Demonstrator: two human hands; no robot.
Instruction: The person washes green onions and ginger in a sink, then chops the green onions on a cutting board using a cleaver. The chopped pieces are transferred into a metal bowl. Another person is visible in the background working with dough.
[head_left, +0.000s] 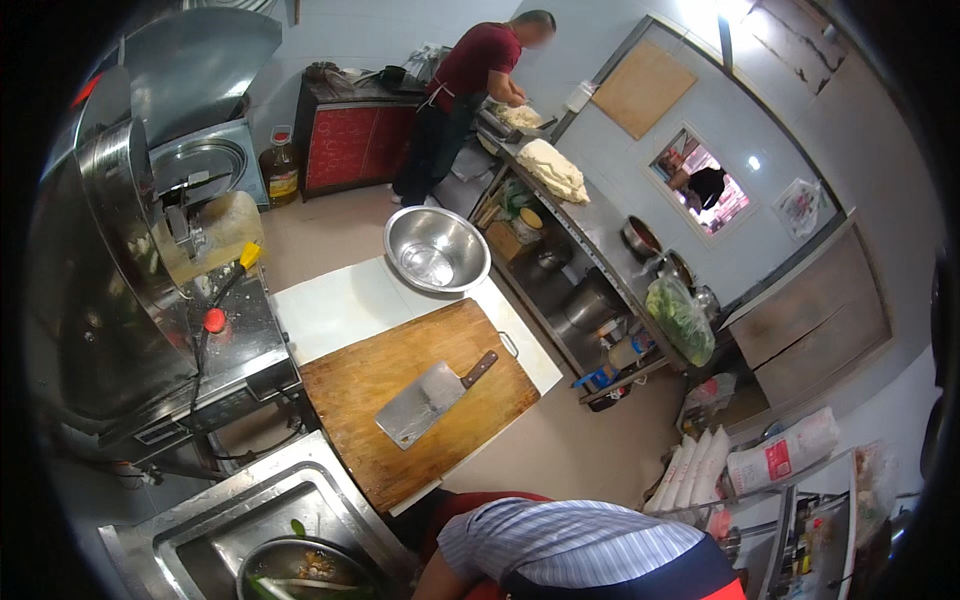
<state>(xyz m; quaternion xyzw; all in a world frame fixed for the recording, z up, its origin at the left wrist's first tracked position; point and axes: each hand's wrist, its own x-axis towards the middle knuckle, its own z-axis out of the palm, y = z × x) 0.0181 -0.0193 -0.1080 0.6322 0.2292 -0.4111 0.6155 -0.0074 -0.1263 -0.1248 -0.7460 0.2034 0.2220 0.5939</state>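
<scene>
Both of my hands are out of view. A sleeve of blue-and-white striped cloth (540, 525) and part of a bare forearm (435, 579) show at the bottom edge, near the sink. Before me, a cleaver (421, 405) with a dark riveted wooden handle lies flat on a thick wooden cutting board (352, 375). Behind the board, a wide stainless steel bowl (439, 247) stands on the white table (337, 307). At lower left, a metal basin (259, 559) holding green-and-white stalks (307, 583) sits in the stainless steel sink (225, 536), partly cut off by the frame.
A steel machine (232, 315) with a yellow-ended cord stands left. A co-worker (472, 67) in a dark red shirt works at the far counter, near a pale dough mass (553, 171). A bag of green vegetables (679, 315) lies on that counter's near end. White sacks (697, 465) stand right.
</scene>
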